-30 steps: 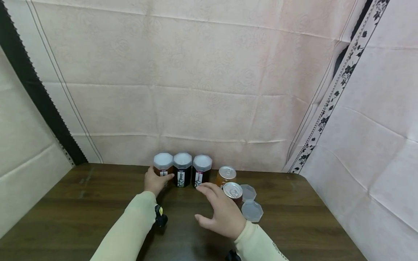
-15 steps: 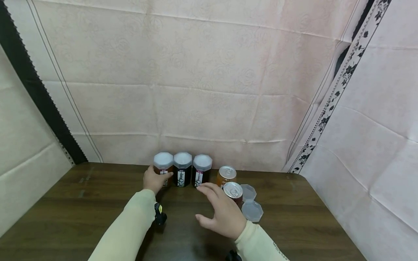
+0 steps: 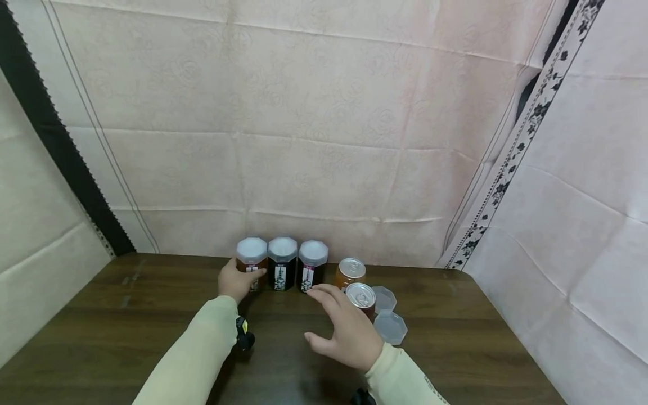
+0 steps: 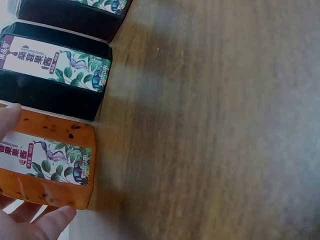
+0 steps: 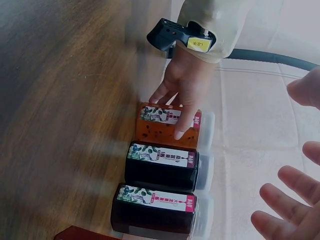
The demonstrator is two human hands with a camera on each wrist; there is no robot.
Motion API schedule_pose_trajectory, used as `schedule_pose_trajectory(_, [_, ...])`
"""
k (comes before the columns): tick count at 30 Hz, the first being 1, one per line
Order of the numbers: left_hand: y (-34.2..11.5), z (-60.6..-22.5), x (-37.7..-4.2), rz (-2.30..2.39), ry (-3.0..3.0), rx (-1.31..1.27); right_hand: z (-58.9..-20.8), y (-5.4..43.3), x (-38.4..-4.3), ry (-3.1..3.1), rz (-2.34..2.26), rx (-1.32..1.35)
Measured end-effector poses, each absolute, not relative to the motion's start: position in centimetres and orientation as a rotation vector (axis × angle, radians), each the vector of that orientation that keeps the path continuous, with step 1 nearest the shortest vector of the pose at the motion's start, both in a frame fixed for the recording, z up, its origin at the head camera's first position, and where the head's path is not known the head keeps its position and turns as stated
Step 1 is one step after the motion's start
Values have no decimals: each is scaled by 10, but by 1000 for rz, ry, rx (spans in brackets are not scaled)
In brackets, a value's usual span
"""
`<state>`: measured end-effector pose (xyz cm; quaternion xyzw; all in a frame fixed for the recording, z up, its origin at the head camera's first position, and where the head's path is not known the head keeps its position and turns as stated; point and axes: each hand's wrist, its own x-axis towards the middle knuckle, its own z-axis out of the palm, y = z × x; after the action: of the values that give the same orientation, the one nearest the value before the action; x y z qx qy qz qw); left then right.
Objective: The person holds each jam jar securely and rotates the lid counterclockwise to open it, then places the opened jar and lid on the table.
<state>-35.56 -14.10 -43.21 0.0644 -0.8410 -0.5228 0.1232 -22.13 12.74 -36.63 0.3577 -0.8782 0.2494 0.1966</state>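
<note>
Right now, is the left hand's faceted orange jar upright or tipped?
Upright: the faceted orange jar has its whitish octagonal lid uppermost.

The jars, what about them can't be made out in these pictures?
Left wrist view: the lid of the orange jar, cut off by the left edge.
Head view: the lower front of the nearer pull-tab jar, hidden by the right hand.
Head view: small print on the label of the middle white-lidded jar, too small.
Right wrist view: the dark red shape, mostly cut off by the bottom edge.

3 pale walls [image 3: 324,112], perhaps cloth, border a brown table [image 3: 455,349].
</note>
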Motion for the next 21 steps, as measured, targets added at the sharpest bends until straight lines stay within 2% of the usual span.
schedule_pose_trajectory(21, [-156, -415, -338, -1501, -2411, 223, -369, 128, -222, -2460, 745, 992])
